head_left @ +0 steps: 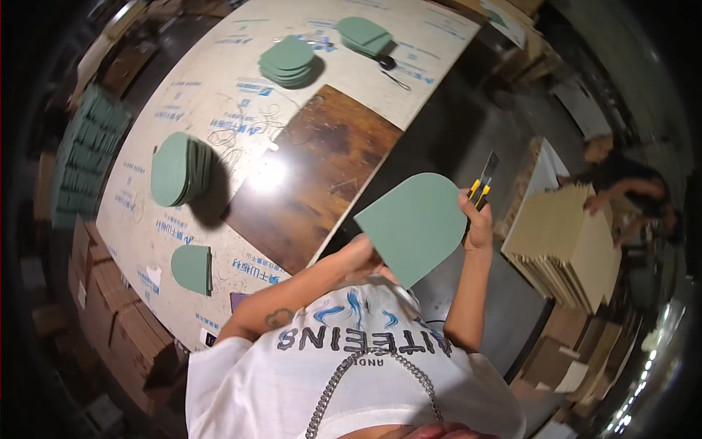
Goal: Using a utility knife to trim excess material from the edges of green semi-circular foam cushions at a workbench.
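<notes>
A flat green panel [417, 223], rounded at one end and straight at the other, is held up in front of my body, past the table's edge. My left hand [360, 257] grips its straight lower-left side, with the fingers partly hidden behind it. At the right edge of the panel, my right hand [479, 223] is closed around a yellow and black utility knife [480, 189], whose blade points up and away. Some fingers of this hand also meet the panel's rim.
On the white table [197, 102] lie a dark brown board [322, 161] and stacks of similar green panels [172, 170], [287, 61], [362, 35]. A smaller green pile [191, 269] sits nearer. Cartons [121, 300] stand at left. Another person [629, 183] is beside stacked brown sheets [559, 234] at right.
</notes>
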{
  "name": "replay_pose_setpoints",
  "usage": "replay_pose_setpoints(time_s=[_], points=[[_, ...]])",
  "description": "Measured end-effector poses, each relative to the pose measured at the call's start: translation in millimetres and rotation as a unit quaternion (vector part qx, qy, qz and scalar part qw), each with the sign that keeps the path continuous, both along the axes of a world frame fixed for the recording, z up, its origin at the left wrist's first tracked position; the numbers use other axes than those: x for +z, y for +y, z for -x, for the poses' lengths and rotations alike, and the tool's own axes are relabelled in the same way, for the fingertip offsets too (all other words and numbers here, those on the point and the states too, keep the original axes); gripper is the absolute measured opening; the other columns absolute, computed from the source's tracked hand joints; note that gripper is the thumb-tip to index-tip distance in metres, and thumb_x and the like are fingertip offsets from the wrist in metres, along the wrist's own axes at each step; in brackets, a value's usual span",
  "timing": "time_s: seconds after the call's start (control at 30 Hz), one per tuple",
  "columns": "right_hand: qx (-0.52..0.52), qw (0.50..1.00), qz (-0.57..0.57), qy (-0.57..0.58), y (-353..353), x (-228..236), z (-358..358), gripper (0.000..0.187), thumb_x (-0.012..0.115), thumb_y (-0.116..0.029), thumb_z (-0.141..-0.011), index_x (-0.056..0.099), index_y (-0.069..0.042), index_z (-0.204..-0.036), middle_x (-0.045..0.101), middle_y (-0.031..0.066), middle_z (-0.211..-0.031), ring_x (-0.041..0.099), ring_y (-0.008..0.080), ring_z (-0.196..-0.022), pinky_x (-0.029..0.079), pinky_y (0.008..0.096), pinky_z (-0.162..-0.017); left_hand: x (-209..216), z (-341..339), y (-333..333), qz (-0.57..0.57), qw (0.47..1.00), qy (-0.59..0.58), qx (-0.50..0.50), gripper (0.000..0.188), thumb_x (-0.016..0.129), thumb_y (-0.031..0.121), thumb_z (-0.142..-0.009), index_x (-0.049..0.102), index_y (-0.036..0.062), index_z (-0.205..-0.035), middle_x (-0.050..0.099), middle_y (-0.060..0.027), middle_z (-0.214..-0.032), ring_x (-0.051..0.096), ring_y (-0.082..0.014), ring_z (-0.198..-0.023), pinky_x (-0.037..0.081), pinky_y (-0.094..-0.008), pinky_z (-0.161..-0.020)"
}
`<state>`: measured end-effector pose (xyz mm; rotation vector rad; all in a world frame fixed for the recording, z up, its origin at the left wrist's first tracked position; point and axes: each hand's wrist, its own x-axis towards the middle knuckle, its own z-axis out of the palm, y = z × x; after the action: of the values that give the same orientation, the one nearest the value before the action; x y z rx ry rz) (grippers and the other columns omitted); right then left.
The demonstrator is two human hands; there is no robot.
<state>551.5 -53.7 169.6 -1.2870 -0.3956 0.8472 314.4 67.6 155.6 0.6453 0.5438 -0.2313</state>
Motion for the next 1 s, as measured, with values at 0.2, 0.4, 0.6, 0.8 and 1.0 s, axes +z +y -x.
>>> replay_pose_setpoints(time_s=[0.2,0.4,0.6,0.8,1.0], points=[[-0.025,0.996,0.058,0.066,115.6,-45.2,-61.7,0.022,0.068,-0.022,-0.096,0.065,-0.001,-0.102,0.07,0.0078,-0.09,0.068,0.0182,-0.074,0.053,0.0328,-0.062,-57.5,77.0,67.2,-0.034,0.938,0.028,0.343,0.061,0.042,0.05,-0.106,0.056,-0.0055,-0.127,0.067,-0.0136,-0.11,0.066,-0.0233,-0.093,0.057,-0.0343,-0.081],[-0.142,0.988,0.058,-0.016,279.1,-106.4,-143.5,0.022,0.072,-0.019,-0.094,0.06,-0.001,-0.098,0.064,0.0072,-0.092,0.063,0.0188,-0.069,0.052,0.0345,-0.055,-82.7,156.1,54.0,-0.039,0.778,0.232,0.582,0.044,0.049,0.04,-0.105,0.059,-0.0015,-0.118,0.066,-0.0131,-0.102,0.064,-0.0221,-0.086,0.053,-0.0327,-0.076],[0.021,0.973,0.101,-0.205,434.9,-100.7,-217.7,0.022,0.07,-0.023,-0.096,0.062,-0.002,-0.097,0.059,0.0018,-0.077,0.057,0.0132,-0.058,0.048,0.0281,-0.051,-77.8,136.8,43.6,-0.079,0.672,0.28,0.681,0.04,0.048,0.036,-0.106,0.061,-0.0005,-0.115,0.068,-0.0119,-0.1,0.066,-0.0191,-0.083,0.055,-0.03,-0.072],[0.106,0.991,0.069,0.039,561.5,-134.2,-118.9,0.023,0.071,-0.016,-0.093,0.055,-0.001,-0.095,0.059,0.0093,-0.073,0.061,0.024,-0.055,0.051,0.0367,-0.05,-74.7,61.6,22.5,-0.085,0.678,0.329,0.652,0.038,0.051,0.037,-0.106,0.063,0.002,-0.115,0.067,-0.0062,-0.097,0.066,-0.0155,-0.084,0.054,-0.0288,-0.074],[0.209,0.966,0.079,0.133,618.9,-233.6,-79.5,0.027,0.056,-0.012,-0.097,0.053,0.002,-0.12,0.07,0.0197,-0.109,0.068,0.0283,-0.093,0.054,0.0394,-0.076,-104.8,56.1,8.4,-0.345,0.64,0.494,0.477,0.047,0.053,0.042,-0.102,0.066,-0.0023,-0.112,0.07,-0.0183,-0.104,0.065,-0.0301,-0.1,0.048,-0.0366,-0.09]])
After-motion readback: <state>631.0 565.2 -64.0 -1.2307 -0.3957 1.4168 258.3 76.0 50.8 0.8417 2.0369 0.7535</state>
